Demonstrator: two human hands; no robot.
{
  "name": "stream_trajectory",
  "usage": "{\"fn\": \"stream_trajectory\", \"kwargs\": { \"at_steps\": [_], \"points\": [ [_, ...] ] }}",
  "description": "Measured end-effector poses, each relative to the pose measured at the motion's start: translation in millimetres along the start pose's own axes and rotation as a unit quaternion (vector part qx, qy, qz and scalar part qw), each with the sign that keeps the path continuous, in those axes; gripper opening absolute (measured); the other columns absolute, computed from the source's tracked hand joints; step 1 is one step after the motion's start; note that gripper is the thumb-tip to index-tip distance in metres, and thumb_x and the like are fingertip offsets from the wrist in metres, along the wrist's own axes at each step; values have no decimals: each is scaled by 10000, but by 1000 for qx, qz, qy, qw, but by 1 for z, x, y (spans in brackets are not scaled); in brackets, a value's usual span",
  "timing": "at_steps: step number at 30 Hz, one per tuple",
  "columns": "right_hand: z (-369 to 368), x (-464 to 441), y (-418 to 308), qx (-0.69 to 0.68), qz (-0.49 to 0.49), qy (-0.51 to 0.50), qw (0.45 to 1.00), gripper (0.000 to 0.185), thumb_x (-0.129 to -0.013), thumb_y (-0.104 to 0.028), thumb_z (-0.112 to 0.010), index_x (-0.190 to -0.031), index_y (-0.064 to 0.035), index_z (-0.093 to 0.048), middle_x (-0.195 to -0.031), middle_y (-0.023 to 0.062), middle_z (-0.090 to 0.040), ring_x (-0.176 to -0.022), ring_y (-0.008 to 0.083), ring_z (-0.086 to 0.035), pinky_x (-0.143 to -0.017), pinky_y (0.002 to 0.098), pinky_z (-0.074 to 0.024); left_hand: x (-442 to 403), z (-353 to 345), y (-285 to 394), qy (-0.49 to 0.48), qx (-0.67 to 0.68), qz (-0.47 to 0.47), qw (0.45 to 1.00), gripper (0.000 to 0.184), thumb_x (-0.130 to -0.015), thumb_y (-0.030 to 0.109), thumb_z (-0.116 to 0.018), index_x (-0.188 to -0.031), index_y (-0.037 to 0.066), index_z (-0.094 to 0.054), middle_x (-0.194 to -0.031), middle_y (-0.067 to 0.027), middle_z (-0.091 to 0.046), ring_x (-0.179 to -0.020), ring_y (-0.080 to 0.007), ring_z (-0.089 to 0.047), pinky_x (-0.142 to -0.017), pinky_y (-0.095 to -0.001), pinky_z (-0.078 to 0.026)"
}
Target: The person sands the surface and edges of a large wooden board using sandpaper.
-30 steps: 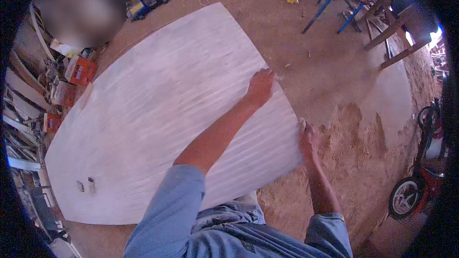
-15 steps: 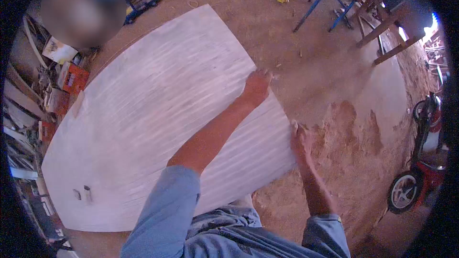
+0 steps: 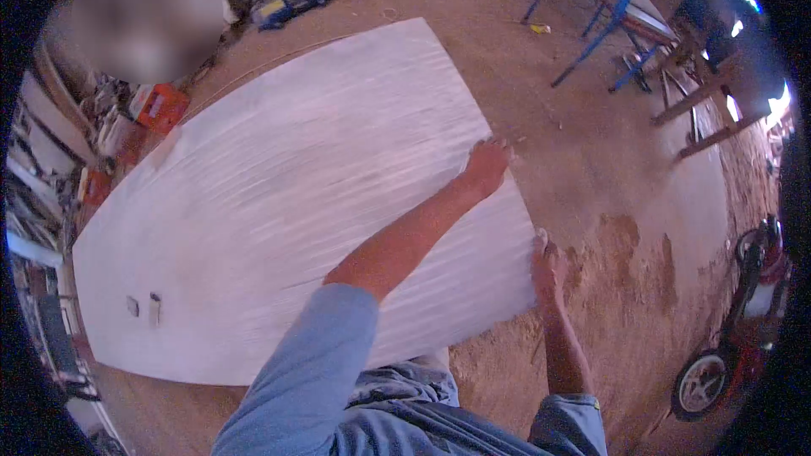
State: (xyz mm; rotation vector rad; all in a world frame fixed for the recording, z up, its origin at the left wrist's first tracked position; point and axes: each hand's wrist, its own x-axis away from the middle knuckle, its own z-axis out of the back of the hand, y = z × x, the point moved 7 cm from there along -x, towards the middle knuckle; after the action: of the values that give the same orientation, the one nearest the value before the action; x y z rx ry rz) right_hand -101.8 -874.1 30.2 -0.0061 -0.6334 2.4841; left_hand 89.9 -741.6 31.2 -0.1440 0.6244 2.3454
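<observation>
Head view: at left, past the board's edge, sit a small orange box (image 3: 95, 187) and, farther off, a larger orange box (image 3: 160, 108); what either contains cannot be made out. Two small blocks (image 3: 155, 310) lie on the near left part of the white board (image 3: 279, 194), which spans left and middle, close to the person's lap (image 3: 405, 388). The left hand (image 3: 488, 167) has its fingers bent over the right edge, grasping it. Nearer and farther right, the right hand (image 3: 551, 266) grasps the same edge by the near corner, its fingers partly hidden. With both holds on one side, even pressure and a level board would best prevent twisting or sliding blocks.
</observation>
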Motion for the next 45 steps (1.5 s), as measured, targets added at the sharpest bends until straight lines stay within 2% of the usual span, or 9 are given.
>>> {"fn": "stream_trajectory", "kwargs": {
  "at_steps": [6, 9, 16, 18, 21, 27, 30, 38, 45],
  "points": [
    [-5, -2, 7, 19, -6, -36, 999, 538, -951, -436, -334, -1001, 6, -638, -948, 264, -622, -944, 435, -573, -814, 498, -440, 197, 83, -138, 20, -112, 22, 993, 230, -814, 176, -565, -1014, 78, -621, -1063, -201, -577, -1075, -359, -513, -933, -465, -411],
    [-4, -2, 7, -45, 3, -20, 999, 554, -954, -443, -323, -999, 12, -635, -922, 260, -629, -932, 441, -576, -811, 491, -444, 273, 161, -157, 12, -21, 112, 993, 144, -791, 135, -633, -886, 32, -602, -859, -157, -571, -850, -346, -549, -765, -455, -448],
    [-26, -12, 39, 80, -26, -78, 993, 527, -958, -429, -337, -1053, 12, -609, -1011, 264, -603, -989, 425, -553, -837, 471, -428, 153, 67, -109, 153, -38, -73, 985, 156, -750, 49, -595, -904, 46, -621, -895, -162, -578, -885, -353, -549, -789, -463, -458],
    [-17, -5, 26, -2, -15, -28, 999, 518, -960, -424, -336, -1031, 10, -609, -1042, 275, -587, -1001, 416, -545, -844, 472, -420, 71, 27, -65, 42, -5, -40, 998, 278, -775, 139, -565, -1041, 92, -628, -1097, -193, -580, -1070, -376, -513, -974, -461, -385],
    [2, 4, 3, 7, -19, -56, 998, 536, -959, -432, -315, -1024, 8, -615, -1005, 286, -591, -1005, 413, -546, -847, 475, -421, -11, -11, -32, 36, 54, 18, 998, 234, -728, 101, -557, -953, 64, -609, -962, -179, -579, -989, -369, -530, -869, -481, -428],
    [-5, -6, 12, 34, -38, -72, 996, 530, -960, -418, -317, -1021, 8, -627, -1000, 283, -595, -978, 419, -557, -804, 470, -432, 75, 14, -79, 107, -40, -58, 992, 207, -855, 190, -525, -1003, 80, -619, -988, -178, -591, -1026, -362, -544, -878, -449, -456],
    [-6, -2, 11, -22, -21, -55, 998, 512, -961, -401, -327, -1000, 12, -628, -962, 270, -608, -930, 417, -568, -781, 462, -441, 134, 61, -107, -24, -51, 60, 997, 231, -855, 187, -532, -1050, 103, -622, -1036, -182, -594, -1064, -359, -534, -912, -442, -446],
    [-35, -18, 62, 29, 149, 69, 986, 468, -956, -387, -356, -999, -4, -623, -976, 232, -619, -922, 411, -562, -802, 448, -438, -26, -17, -10, 70, 7, -3, 998, 231, -732, 62, -548, -954, 29, -600, -902, -171, -603, -915, -353, -573, -779, -469, -484],
    [-14, -13, 20, -29, 20, -26, 999, 499, -957, -394, -318, -998, 0, -621, -922, 251, -618, -904, 421, -575, -798, 473, -438, 42, 11, -54, 151, -28, -70, 986, 252, -692, 26, -540, -940, 37, -588, -1000, -184, -578, -990, -354, -543, -815, -467, -465]
  ]
}}
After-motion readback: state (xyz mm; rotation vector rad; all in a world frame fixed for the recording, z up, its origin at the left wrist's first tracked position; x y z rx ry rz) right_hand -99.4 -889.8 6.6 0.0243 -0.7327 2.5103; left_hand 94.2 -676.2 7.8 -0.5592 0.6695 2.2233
